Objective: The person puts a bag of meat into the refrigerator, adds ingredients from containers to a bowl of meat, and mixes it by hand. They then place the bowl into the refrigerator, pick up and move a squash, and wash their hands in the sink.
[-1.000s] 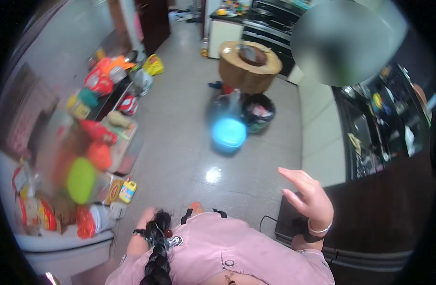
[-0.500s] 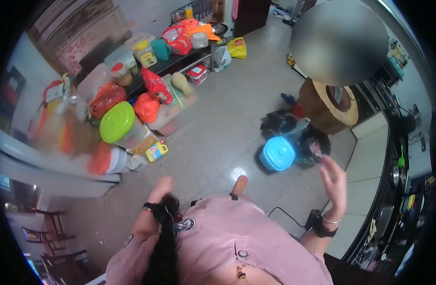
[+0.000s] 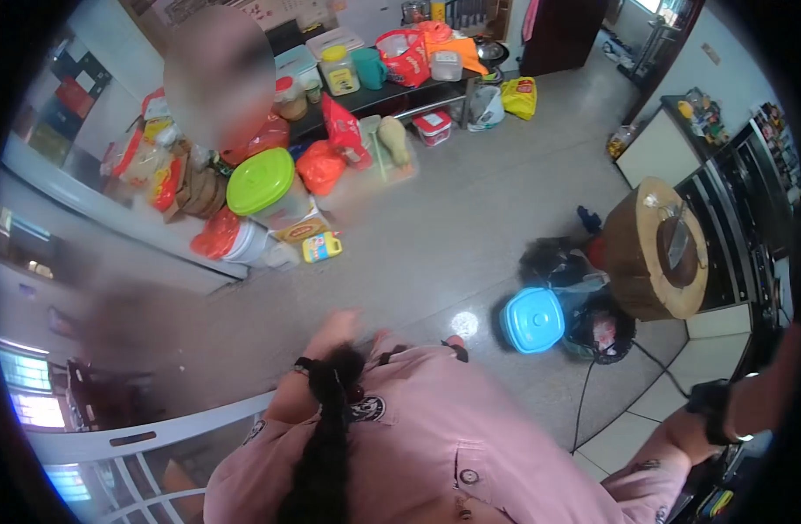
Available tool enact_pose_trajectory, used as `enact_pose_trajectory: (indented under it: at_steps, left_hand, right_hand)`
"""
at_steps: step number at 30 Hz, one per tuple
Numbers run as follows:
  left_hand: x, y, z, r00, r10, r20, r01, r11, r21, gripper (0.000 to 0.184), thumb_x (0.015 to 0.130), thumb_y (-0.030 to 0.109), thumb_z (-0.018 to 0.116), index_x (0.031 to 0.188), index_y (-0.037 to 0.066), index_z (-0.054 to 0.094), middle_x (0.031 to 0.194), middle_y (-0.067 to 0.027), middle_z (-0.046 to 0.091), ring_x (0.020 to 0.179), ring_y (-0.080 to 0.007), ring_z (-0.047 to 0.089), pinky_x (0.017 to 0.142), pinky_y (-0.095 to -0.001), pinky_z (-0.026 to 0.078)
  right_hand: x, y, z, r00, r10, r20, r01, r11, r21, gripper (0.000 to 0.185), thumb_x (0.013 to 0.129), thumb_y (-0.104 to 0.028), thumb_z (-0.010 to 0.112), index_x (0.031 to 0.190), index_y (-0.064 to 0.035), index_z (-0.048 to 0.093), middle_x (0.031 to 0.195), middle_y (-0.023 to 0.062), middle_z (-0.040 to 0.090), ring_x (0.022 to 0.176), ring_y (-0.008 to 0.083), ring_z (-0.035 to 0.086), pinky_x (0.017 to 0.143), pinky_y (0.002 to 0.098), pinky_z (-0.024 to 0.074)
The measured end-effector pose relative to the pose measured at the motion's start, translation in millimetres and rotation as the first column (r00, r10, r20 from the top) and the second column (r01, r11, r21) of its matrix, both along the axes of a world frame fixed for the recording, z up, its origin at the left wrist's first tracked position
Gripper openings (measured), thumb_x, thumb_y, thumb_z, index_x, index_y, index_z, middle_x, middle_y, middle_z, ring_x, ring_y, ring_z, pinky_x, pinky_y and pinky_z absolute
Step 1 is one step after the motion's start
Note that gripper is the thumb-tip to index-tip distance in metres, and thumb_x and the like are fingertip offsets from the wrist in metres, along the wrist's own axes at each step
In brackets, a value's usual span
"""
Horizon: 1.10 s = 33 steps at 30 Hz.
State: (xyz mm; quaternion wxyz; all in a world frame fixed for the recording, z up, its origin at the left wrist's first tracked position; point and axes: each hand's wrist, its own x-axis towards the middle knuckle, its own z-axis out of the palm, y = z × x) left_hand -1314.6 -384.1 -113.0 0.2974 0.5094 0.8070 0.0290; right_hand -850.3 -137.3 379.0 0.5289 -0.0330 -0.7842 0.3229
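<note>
We had the blue tub (image 3: 537, 320) on the floor (image 3: 435, 218), lid on, probably set down flat so that it would stand steadily. It was the nearest clear thing to our hands, yet neither touched it. Our left hand (image 3: 335, 327) hung to the left of the tub, over the floor, with nothing seen in it; blur hid whether its fingers were apart or together. Our right hand (image 3: 772, 384) was well to the right of the tub, smeared at the dark edge, so we could not tell how its fingers lay or whether they held anything. Both arms were spread, perhaps for balance as we moved.

The tub's plastic looked smooth, its lid squarish with rounded corners and a round mark in the middle. Just right of the tub stood a round bin (image 3: 628, 327) lined with thin, crinkled black plastic, likely to keep its inside clean. Beyond the tub, a wrinkled black bag (image 3: 545, 262) slumped on the tiles. Farther to the right of the tub, a cleaver (image 3: 677, 243) lay flat on a thick wooden block (image 3: 628, 253), pale-rimmed and darker in the middle, perhaps from use. Left of the tub, a yellow bottle (image 3: 321, 247) stood near a bucket with a glossy, round green lid (image 3: 261, 181).
</note>
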Motion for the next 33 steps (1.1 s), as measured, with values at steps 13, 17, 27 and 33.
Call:
enact_pose_trajectory:
  at_steps: [13, 17, 27, 33]
  left_hand:
    - [-9.8, 72.2, 51.8, 0.993, -0.049, -0.106, 0.072, 0.972, 0.223, 0.037, 0.082, 0.021, 0.063, 0.117, 0.007, 0.059, 0.101, -0.0228, 0.064, 0.095, -0.0386, 0.061, 0.089, -0.0465, 0.045]
    - [-8.6, 85.6, 51.1, 0.979, -0.103, -0.175, 0.148, 0.952, 0.267, 0.038, 0.082, 0.022, 0.063, 0.117, 0.007, 0.058, 0.101, -0.0204, 0.065, 0.095, -0.0365, 0.061, 0.088, -0.0481, 0.043]
    - [-27.5, 81.5, 37.6, 0.983, -0.143, -0.112, 0.168, 0.951, 0.259, 0.029, 0.084, 0.019, 0.055, 0.107, 0.003, 0.059, 0.105, -0.0196, 0.063, 0.104, -0.0365, 0.057, 0.100, -0.0547, 0.032]
    - [-58.7, 78.0, 45.8, 0.970, -0.170, -0.171, 0.185, 0.980, 0.071, 0.043, 0.083, 0.023, 0.060, 0.123, 0.005, 0.055, 0.106, -0.0202, 0.064, 0.100, -0.0360, 0.060, 0.094, -0.0476, 0.042]
  right_hand:
    - [-99.6, -50.2, -10.4, 0.928, 0.362, -0.091, -0.290, 0.851, 0.437, 0.064, 0.087, -0.049, 0.047, 0.136, -0.0078, 0.038, 0.147, 0.0245, 0.020, 0.137, 0.0379, 0.024, 0.106, 0.0518, 0.0230]
    - [-110.1, -52.6, -12.2, 0.934, 0.342, -0.103, -0.263, 0.854, 0.449, 0.063, 0.087, -0.049, 0.048, 0.134, -0.0074, 0.039, 0.147, 0.0244, 0.021, 0.136, 0.0378, 0.025, 0.105, 0.0517, 0.0241]
    - [-145.3, -44.1, -14.1, 0.949, 0.294, -0.113, -0.207, 0.853, 0.480, 0.060, 0.088, -0.047, 0.048, 0.132, -0.0062, 0.041, 0.147, 0.0243, 0.022, 0.135, 0.0375, 0.027, 0.103, 0.0515, 0.0268]
    - [-177.4, -35.0, -14.9, 0.956, 0.266, -0.120, -0.168, 0.838, 0.519, 0.059, 0.088, -0.046, 0.048, 0.130, -0.0056, 0.043, 0.147, 0.0243, 0.023, 0.134, 0.0373, 0.028, 0.102, 0.0514, 0.0284]
